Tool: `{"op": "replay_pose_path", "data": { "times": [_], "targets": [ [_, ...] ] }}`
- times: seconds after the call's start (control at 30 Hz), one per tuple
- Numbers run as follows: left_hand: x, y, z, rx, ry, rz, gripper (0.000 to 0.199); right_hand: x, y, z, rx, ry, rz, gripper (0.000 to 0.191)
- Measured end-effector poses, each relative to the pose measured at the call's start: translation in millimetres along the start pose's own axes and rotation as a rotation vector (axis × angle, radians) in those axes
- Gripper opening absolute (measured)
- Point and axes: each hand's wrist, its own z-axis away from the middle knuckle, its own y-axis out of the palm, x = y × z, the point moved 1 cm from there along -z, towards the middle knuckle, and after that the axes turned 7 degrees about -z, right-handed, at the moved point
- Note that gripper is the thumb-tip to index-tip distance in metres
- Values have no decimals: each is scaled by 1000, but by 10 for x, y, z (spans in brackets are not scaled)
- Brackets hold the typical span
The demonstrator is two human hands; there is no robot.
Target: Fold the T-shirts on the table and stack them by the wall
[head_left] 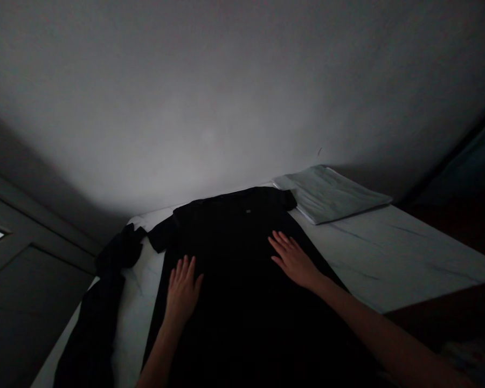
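Note:
A black short-sleeved T-shirt [230,258] lies spread out on a white marble-patterned table [412,253], its collar toward the wall and its sleeves out to both sides. A small pale mark shows on its chest. My left hand [184,288] rests flat on the left part of the shirt, fingers stretched and slightly apart. On the right part lies my right hand [293,261], palm down, with the fingers spread. Neither hand grips the cloth. The shirt's lower end runs out of view in the dark foreground.
Crumpled dark cloth [101,307] lies along the table's left side. A flat, folded grey cloth [335,194] sits at the back right, touching or close to the shirt's right sleeve. A pale wall [226,108] rises behind the table. Panelled wood [36,291] stands at the left.

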Motion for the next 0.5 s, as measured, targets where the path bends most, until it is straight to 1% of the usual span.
{"op": "replay_pose_path", "data": {
  "times": [0.03, 0.07, 0.1, 0.13, 0.17, 0.27, 0.3, 0.33, 0.37, 0.43, 0.5],
  "targets": [
    [-115, 12, -126, 25, 104, 54, 56, 75, 12, -115, 80, -72, -30, 56],
    [-170, 39, -223, 46, 190, 92, 54, 94, 8, -202, 142, -114, -40, 54],
    [-155, 78, -287, 59, 244, 109, 53, 54, -14, -261, 179, -120, -31, 54],
    [-76, 124, -322, 64, 261, 109, 51, -41, -56, -294, 189, -96, -5, 54],
    [55, 171, -332, 63, 244, 97, 51, -175, -112, -308, 177, -53, 31, 54],
    [525, 268, -299, 42, 109, 31, 52, -589, -293, -313, 80, 67, 118, 59],
    [631, 278, -290, 29, 69, 7, 53, -659, -328, -319, 39, 85, 135, 61],
    [690, 277, -290, 9, 32, -13, 53, -673, -342, -328, -1, 97, 145, 62],
    [700, 269, -298, -16, 3, -24, 54, -626, -332, -333, -28, 102, 144, 62],
    [610, 255, -325, -48, 6, -5, 56, -384, -256, -302, -11, 72, 99, 63],
    [486, 270, -339, -39, 92, 46, 55, -55, -158, -167, 104, -56, 3, 67]
  ]
}}
